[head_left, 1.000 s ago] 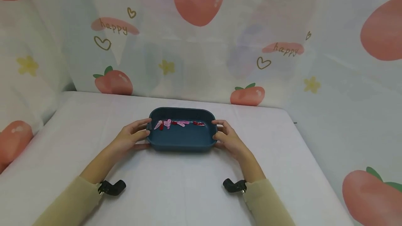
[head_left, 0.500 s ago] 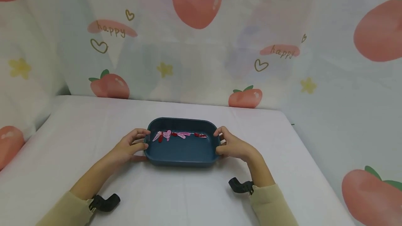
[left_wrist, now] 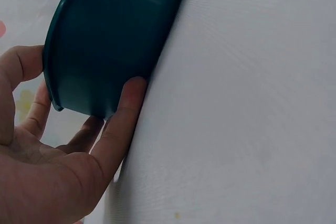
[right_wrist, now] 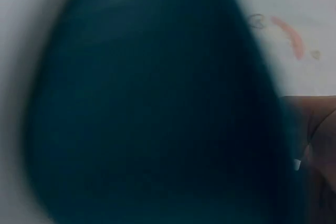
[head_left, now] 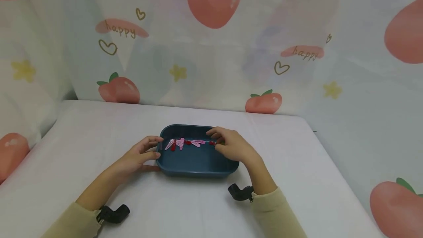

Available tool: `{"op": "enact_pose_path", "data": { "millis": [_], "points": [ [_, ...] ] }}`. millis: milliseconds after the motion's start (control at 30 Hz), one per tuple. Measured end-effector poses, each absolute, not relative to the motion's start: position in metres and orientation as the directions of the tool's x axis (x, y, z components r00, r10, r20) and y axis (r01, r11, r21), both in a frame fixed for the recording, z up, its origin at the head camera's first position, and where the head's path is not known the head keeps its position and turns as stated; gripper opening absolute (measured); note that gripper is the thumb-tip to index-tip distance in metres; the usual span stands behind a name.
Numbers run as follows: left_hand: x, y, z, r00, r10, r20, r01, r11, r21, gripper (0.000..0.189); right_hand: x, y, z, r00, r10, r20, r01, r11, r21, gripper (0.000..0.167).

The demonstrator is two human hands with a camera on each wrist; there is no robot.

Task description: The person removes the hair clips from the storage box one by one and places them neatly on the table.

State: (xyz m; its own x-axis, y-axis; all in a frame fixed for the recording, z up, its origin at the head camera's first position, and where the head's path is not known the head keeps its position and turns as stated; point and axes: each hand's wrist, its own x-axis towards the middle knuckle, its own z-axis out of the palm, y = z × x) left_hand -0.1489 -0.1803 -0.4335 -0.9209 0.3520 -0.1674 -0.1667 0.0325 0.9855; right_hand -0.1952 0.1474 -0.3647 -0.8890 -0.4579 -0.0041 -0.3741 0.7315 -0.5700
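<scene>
Pink and red hair clips (head_left: 180, 143) lie inside a dark-blue tray (head_left: 198, 163), none visibly lifted out yet; the left hand (head_left: 138, 155), half-curled, grips its left end. The right hand (head_left: 234, 145), fingers bent, hovers over its right, hold unclear.

Soft, slightly dim light spreads over the counter (head_left: 195, 208), a faint shadow lying beneath the tray (head_left: 195, 166) on the side toward the counter's near edge, while the left wrist view is darker but fairly sharp and the right one murky, the tray badly blurred.
</scene>
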Motion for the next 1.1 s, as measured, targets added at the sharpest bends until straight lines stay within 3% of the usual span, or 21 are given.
{"op": "enact_pose_path", "data": {
  "millis": [400, 700, 1100],
  "points": [
    [-0.150, -0.180, -0.445, -0.920, 0.349, -0.176, -0.182, 0.015, 0.983, 0.054, -0.188, 0.126, -0.395, -0.873, -0.485, -0.052, -0.472, 0.867, -0.160, 0.044],
    [-0.150, -0.184, -0.445, -0.918, 0.358, -0.167, -0.184, -0.014, 0.983, 0.054, -0.190, 0.123, -0.396, -0.862, -0.507, -0.003, -0.502, 0.854, -0.134, 0.035],
    [-0.148, -0.181, -0.443, -0.918, 0.364, -0.157, -0.173, -0.012, 0.985, 0.054, -0.196, 0.124, -0.400, -0.846, -0.532, -0.027, -0.517, 0.832, -0.203, 0.028]
  ]
}}
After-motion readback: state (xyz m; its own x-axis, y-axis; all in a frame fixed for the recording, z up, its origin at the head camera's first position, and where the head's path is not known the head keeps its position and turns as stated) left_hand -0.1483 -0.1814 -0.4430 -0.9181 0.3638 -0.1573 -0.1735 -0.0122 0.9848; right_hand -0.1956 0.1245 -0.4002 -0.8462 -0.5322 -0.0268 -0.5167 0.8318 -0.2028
